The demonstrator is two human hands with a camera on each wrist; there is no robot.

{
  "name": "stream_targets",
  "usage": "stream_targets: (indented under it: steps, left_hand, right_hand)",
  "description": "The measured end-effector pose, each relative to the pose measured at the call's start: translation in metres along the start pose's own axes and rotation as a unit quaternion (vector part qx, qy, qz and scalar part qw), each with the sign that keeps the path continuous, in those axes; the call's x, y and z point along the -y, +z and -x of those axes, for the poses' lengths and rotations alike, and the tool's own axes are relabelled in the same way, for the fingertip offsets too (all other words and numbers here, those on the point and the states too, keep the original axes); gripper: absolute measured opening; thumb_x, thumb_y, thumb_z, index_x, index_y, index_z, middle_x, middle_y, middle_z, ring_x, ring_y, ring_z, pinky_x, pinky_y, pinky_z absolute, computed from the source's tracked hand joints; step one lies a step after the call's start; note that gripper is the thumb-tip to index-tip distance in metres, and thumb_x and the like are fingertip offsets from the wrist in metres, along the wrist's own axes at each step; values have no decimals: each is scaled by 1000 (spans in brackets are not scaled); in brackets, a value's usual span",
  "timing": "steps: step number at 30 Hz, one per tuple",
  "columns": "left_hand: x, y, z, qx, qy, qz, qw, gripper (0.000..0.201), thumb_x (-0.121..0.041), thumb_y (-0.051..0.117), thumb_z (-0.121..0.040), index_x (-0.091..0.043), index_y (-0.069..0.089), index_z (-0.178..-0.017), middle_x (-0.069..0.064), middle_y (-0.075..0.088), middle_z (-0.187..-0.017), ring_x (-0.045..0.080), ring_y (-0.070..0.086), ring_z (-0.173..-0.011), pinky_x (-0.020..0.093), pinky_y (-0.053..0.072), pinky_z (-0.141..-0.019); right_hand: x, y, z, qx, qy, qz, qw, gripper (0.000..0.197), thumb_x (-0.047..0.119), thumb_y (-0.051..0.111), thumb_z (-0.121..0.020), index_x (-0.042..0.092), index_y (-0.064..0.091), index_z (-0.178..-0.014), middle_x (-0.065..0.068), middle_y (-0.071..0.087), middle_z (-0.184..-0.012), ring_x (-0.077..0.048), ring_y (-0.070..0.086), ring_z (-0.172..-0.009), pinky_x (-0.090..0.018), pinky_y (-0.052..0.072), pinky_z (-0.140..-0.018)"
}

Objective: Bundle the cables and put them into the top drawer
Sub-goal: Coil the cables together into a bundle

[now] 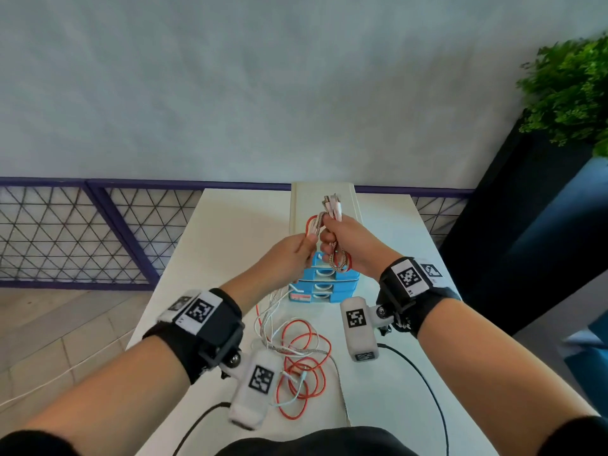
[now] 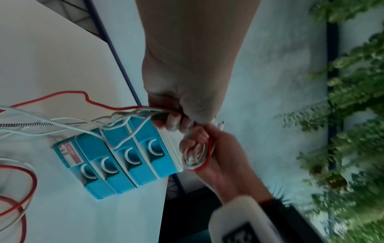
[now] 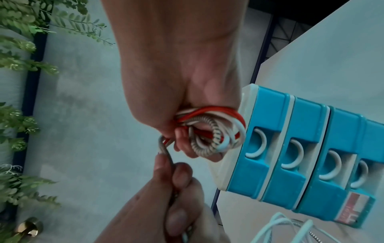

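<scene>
Head view: right hand (image 1: 345, 245) raised above the table (image 1: 230, 245), fingers curled round a small coil of red, white and braided cables (image 1: 340, 261), plug ends poking up past the fist. Left hand (image 1: 292, 251) just beside it, fingers pinching the strands that feed the coil. Loose lengths (image 1: 299, 360) trailing down to a tangle on the near part of the table. Blue drawer unit (image 1: 324, 286) right under the hands, all drawers looking closed. Green plant (image 1: 572, 90) far right.

Left wrist view: left hand's fingers (image 2: 176, 121) closed on red, white and braided strands running off to the left over the drawer unit (image 2: 124, 157). Red-and-white label (image 2: 70, 155) at the bottom of the unit, reading roughly "LICOL", blurred.

Right wrist view: coil (image 3: 209, 134) looped round the right hand's curled fingers (image 3: 182, 139), touching or just in front of the top of the drawer unit (image 3: 301, 157); hard to say which. Braided strand pinched between thumb and finger of the left hand (image 3: 170, 200). Label (image 3: 353, 208) unreadable here.

Judged step: winding, early on, with most of the cable not yet gathered. Next likely needed: another turn round the right hand, steady tension, then opening the top drawer.
</scene>
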State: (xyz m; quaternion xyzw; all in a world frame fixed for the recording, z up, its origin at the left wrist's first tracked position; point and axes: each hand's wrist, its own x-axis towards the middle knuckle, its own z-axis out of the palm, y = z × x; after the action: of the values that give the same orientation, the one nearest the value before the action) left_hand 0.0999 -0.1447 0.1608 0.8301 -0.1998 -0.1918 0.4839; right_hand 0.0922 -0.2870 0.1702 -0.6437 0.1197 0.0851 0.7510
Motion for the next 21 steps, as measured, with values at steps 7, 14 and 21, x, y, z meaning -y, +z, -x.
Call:
stream_targets:
  steps: [7, 14, 21]
  left_hand:
    - [-13, 13, 10, -96, 54, -234, 966, 38, -43, 22, -100, -20, 51, -91, -1, 56, -79, 20, 53, -73, 28, 33, -56]
    - [-23, 22, 13, -26, -6, -357, 934, 29, -21, 40, -100, -7, 45, -124, 16, 61, -112, 32, 60, -99, 32, 33, -70]
    - [-37, 20, 11, 27, -26, -306, 951, 30, -15, 32, -101, 1, 51, -118, 18, 63, -100, 27, 62, -94, 37, 44, -84]
  right_hand:
    - [7, 8, 1, 17, 49, -61, 997, 42, 45, 56, -90, 16, 46, -62, -2, 43, -52, -13, 43, -42, -24, 37, -48]
    - [3, 9, 2, 16, -13, 110, 994, 31, 18, 72, -84, 15, 48, -64, 1, 43, -48, -8, 39, -34, -19, 36, -38]
    - [2, 14, 0, -51, -26, 209, 976, 22, 32, 50, -95, 13, 56, -83, 1, 47, -63, -11, 46, -51, -23, 38, -53]
